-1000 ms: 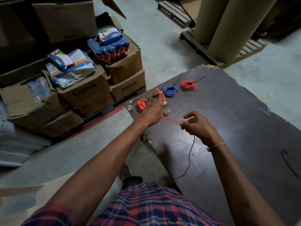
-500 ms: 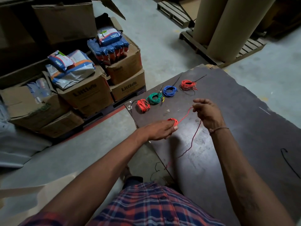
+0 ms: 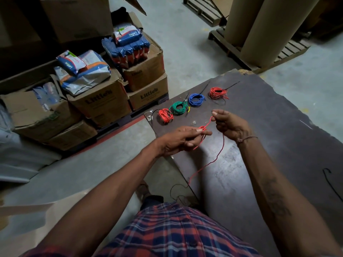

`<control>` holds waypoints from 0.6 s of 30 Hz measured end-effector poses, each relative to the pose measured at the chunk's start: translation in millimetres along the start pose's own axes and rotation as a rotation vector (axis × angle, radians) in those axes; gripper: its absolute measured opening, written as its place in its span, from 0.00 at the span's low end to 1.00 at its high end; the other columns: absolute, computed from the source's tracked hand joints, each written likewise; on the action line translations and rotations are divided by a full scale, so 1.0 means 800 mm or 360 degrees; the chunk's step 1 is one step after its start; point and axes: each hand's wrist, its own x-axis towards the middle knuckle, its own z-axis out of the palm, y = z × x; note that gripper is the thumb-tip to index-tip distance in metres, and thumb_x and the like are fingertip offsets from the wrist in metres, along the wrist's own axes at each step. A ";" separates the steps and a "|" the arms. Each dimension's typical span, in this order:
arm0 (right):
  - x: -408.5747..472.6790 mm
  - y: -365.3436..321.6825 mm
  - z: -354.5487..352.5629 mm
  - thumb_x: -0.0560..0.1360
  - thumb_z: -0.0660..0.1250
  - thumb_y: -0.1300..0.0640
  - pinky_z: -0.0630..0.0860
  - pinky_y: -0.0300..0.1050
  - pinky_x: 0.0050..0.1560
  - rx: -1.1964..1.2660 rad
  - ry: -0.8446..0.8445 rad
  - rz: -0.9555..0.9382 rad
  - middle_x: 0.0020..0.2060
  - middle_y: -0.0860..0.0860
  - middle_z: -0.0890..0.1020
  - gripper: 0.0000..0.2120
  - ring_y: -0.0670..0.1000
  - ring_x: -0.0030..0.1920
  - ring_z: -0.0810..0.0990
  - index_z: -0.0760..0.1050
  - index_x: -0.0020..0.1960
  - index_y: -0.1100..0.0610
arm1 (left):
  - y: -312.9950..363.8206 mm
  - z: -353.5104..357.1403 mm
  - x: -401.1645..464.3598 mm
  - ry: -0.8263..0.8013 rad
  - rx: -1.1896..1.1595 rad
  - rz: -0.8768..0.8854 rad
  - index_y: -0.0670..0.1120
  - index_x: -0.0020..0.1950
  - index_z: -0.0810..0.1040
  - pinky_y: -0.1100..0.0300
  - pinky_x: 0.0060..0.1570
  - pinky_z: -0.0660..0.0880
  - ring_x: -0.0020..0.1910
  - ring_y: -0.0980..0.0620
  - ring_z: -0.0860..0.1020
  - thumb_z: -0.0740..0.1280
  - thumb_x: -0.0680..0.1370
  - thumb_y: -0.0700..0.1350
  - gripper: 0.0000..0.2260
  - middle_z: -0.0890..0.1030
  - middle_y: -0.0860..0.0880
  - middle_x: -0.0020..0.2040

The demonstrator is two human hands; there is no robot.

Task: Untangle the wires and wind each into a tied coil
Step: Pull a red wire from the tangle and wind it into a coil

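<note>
From my head camera, I have the loose red wire (image 3: 207,165) in both hands over the dark surface (image 3: 278,145): my left hand (image 3: 178,140) has thumb and fingers closed on the first small loops of it, and my right hand (image 3: 230,125) pinches the strand just beyond, a short stretch running between the two. The rest of the wire hangs from my right hand, crosses the surface toward me and drops over the near edge, where I lose its end. I judge it light, thin and limp, with smooth insulation that will slide through a loose pinch and loops that will spring apart if I ease off; so I should keep the left hand clamped on the loops themselves and take the free strand close to them, feeding short lengths. Counting: four finished coils lie in a row at the far-left edge, a red coil (image 3: 165,115), a green coil (image 3: 179,107), a blue coil (image 3: 197,98) and another red coil (image 3: 218,92), each with a dark tie sticking out. One wire is in hand. One thin black strand (image 3: 329,182) lies well apart at the right.
</note>
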 end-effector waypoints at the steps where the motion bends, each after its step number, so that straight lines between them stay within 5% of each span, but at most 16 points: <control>1: -0.001 0.012 0.003 0.81 0.63 0.68 0.56 0.31 0.19 0.0002 -0.0012 -0.0001 0.29 0.52 0.80 0.06 0.41 0.19 0.61 0.75 0.50 0.58 | 0.004 0.000 0.001 0.0006 -0.0099 0.0011 0.26 0.69 0.68 0.62 0.31 0.58 0.28 0.55 0.60 0.55 0.87 0.43 0.21 0.65 0.51 0.28; 5: -0.011 0.068 0.020 0.80 0.63 0.67 0.53 0.33 0.23 0.0057 -0.0113 0.0001 0.26 0.46 0.76 0.06 0.40 0.21 0.61 0.76 0.48 0.58 | 0.016 0.001 0.009 0.0045 -0.0449 0.0160 0.32 0.65 0.70 0.65 0.27 0.60 0.26 0.56 0.59 0.57 0.86 0.46 0.17 0.67 0.51 0.29; 7: -0.024 0.093 0.034 0.82 0.63 0.62 0.52 0.36 0.26 0.0090 -0.0180 0.0002 0.28 0.48 0.77 0.05 0.41 0.21 0.60 0.76 0.48 0.59 | 0.024 -0.001 0.015 0.0141 -0.0725 0.0232 0.32 0.67 0.69 0.66 0.27 0.65 0.26 0.57 0.63 0.55 0.86 0.46 0.18 0.76 0.49 0.35; 9: -0.042 0.109 0.049 0.84 0.63 0.57 0.50 0.40 0.28 0.0008 -0.0240 0.0024 0.30 0.51 0.75 0.10 0.42 0.22 0.59 0.78 0.49 0.62 | 0.031 -0.008 0.023 0.0195 -0.0938 0.0334 0.33 0.67 0.69 0.65 0.36 0.76 0.33 0.58 0.74 0.53 0.87 0.44 0.17 0.84 0.43 0.49; 11: -0.065 0.110 0.064 0.85 0.62 0.52 0.51 0.40 0.27 -0.0153 -0.0301 0.0024 0.30 0.54 0.74 0.16 0.44 0.22 0.59 0.79 0.50 0.64 | 0.040 -0.017 0.030 0.0201 -0.1049 0.0430 0.30 0.71 0.67 0.58 0.53 0.82 0.47 0.51 0.83 0.52 0.87 0.43 0.19 0.81 0.36 0.62; 14: -0.100 0.093 0.071 0.86 0.59 0.51 0.59 0.39 0.24 -0.0294 -0.0418 -0.0032 0.29 0.58 0.75 0.20 0.48 0.20 0.62 0.78 0.51 0.68 | 0.045 -0.031 0.042 0.0407 -0.0703 0.0442 0.33 0.71 0.69 0.43 0.68 0.74 0.64 0.36 0.79 0.51 0.88 0.43 0.18 0.76 0.32 0.68; 18: -0.138 0.050 0.052 0.84 0.63 0.58 0.70 0.41 0.24 -0.0656 -0.0582 -0.0154 0.29 0.60 0.79 0.11 0.53 0.21 0.73 0.75 0.52 0.68 | 0.028 -0.045 0.048 0.0711 0.0285 0.0189 0.38 0.61 0.74 0.42 0.62 0.78 0.57 0.40 0.84 0.53 0.88 0.45 0.14 0.82 0.37 0.62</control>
